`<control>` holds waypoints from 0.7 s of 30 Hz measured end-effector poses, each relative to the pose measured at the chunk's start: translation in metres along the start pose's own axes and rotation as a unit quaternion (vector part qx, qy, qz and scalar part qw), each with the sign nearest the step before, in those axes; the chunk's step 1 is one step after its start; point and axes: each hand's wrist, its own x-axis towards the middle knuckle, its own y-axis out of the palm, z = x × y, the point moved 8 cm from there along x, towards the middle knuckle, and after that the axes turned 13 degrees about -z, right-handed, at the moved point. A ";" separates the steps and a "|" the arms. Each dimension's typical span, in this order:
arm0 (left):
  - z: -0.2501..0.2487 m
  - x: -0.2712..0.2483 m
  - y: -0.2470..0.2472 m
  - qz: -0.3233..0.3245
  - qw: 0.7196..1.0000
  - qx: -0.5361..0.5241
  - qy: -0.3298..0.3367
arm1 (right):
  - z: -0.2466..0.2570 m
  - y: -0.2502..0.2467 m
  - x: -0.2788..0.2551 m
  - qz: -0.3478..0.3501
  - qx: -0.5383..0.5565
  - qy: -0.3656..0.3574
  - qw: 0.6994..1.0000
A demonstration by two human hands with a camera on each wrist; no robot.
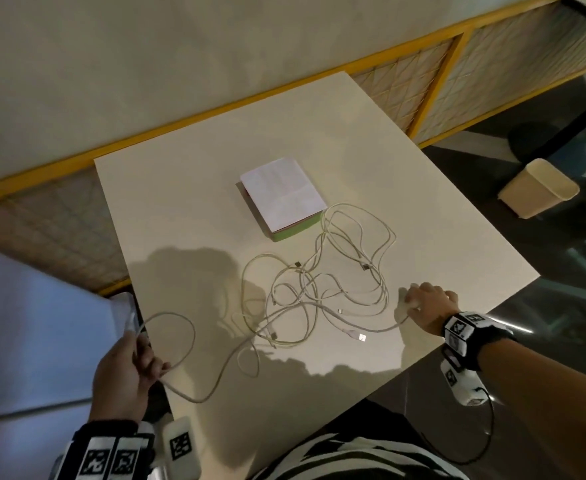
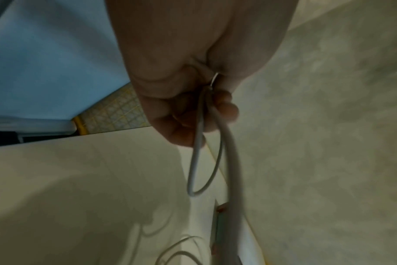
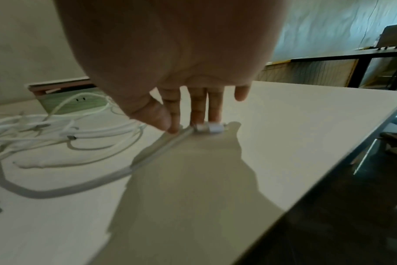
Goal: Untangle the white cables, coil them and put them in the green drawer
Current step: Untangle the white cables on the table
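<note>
The cables lay in one loose tangle mid-table, just in front of the drawer, a green box under a stack of paper, with one loop touching its near corner. The left hand was closed round a strand at the table's left edge, a loop standing free beside it; the wrist view showed the fingers curled on it. The right hand pressed a plug to the table near the right edge, fingers nearly straight, thumb against the cord beside it.

Judgement: the cords looked light, limp and smooth, likely to slide through a loose grip and drag neighbouring loops along. The rigid plugs were the best holds; feeding one end back through the crossings should beat pulling mid-span, which risked tightening knots. The drawer appeared shut.
</note>
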 end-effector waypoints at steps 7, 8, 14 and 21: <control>-0.037 -0.032 0.014 0.070 0.991 0.006 0.116 | 0.074 -0.038 0.000 -0.114 0.107 -0.149 0.976; -0.043 -0.038 0.020 0.083 0.987 0.006 0.134 | 0.092 -0.032 -0.002 -0.072 0.108 -0.176 0.976; -0.068 -0.069 0.053 0.134 0.955 0.065 0.256 | 0.133 -0.001 -0.008 0.030 -0.025 -0.227 0.973; -0.060 -0.078 0.061 0.117 0.952 0.088 0.268 | 0.124 -0.003 -0.014 -0.006 0.107 -0.213 0.971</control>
